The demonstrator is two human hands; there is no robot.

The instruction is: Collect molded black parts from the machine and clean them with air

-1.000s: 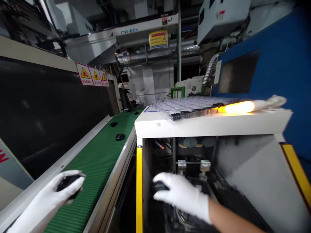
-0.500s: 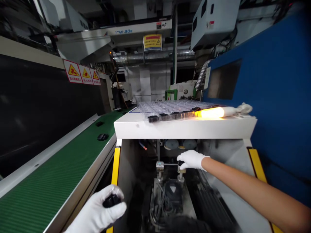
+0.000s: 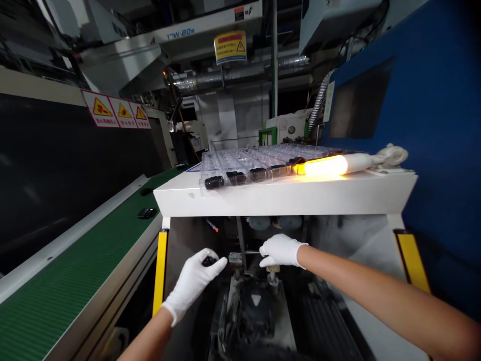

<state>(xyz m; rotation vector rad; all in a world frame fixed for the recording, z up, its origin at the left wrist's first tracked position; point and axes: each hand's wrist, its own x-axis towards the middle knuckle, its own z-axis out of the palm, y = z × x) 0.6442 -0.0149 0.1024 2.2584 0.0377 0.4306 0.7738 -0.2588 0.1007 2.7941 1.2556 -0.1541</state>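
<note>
Head camera, looking down into an open machine bay (image 3: 180,265). What are your hands doing?

My left hand (image 3: 193,286), in a white glove, is curled closed around a small black part (image 3: 209,261), holding it over the bay.

And your right?

My right hand (image 3: 280,251), also gloved, is half closed just above a metal fitting (image 3: 272,268). I cannot tell whether it has hold of anything.

What's nearby?

Above me, a clear plastic tray (image 3: 263,163) sits on a white desk (image 3: 278,200), with black parts (image 3: 236,178) along its near row, beside a glowing lamp (image 3: 325,165). Left of the bay runs a green conveyor belt (image 3: 75,240) carrying another black part (image 3: 146,213).
</note>
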